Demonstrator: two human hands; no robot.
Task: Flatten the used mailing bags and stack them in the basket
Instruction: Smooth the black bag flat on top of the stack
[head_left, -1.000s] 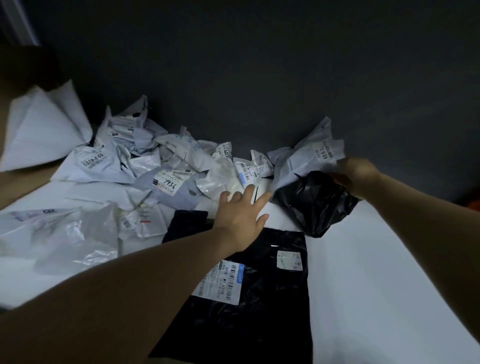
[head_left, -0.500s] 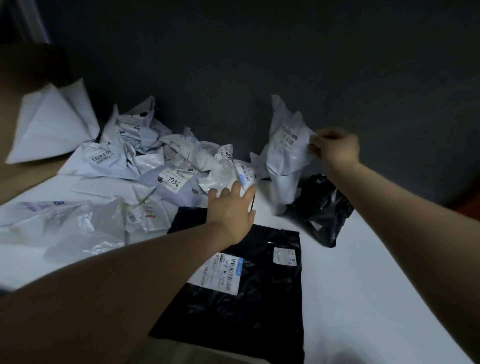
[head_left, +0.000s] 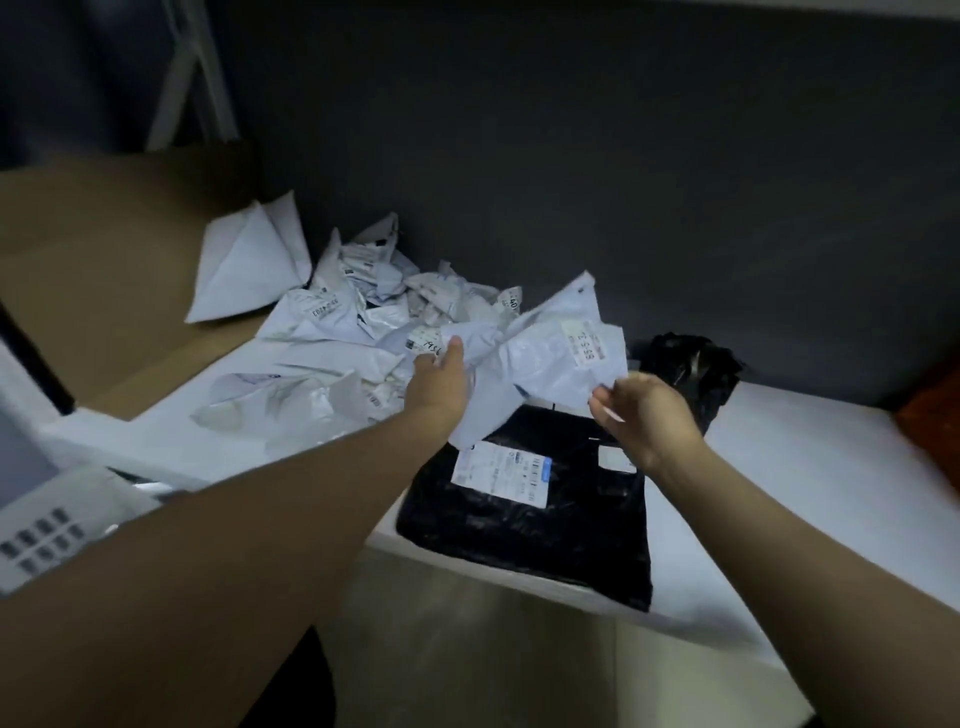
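A crumpled white mailing bag (head_left: 550, 353) with a label hangs in the air between my hands, above the table. My left hand (head_left: 439, 382) grips its left edge; my right hand (head_left: 641, 415) pinches its lower right corner. Under it a flattened black mailing bag (head_left: 530, 525) with a white label lies on the white table (head_left: 779, 493). A heap of crumpled white bags (head_left: 363, 322) sits behind my left hand. A crumpled black bag (head_left: 691, 371) lies to the right. A white slotted basket (head_left: 47, 525) shows at the lower left.
A dark wall runs behind the table. A folded white bag (head_left: 249, 265) leans on a brown cardboard sheet (head_left: 104, 270) at the left. The table's front edge passes under the black bag, with a brown floor below. Something orange (head_left: 930, 421) sits at the right edge.
My right hand lifted the white bag off the pile and brought it toward me over the flat black bag. My left hand left the black bag and took the white bag's left edge.
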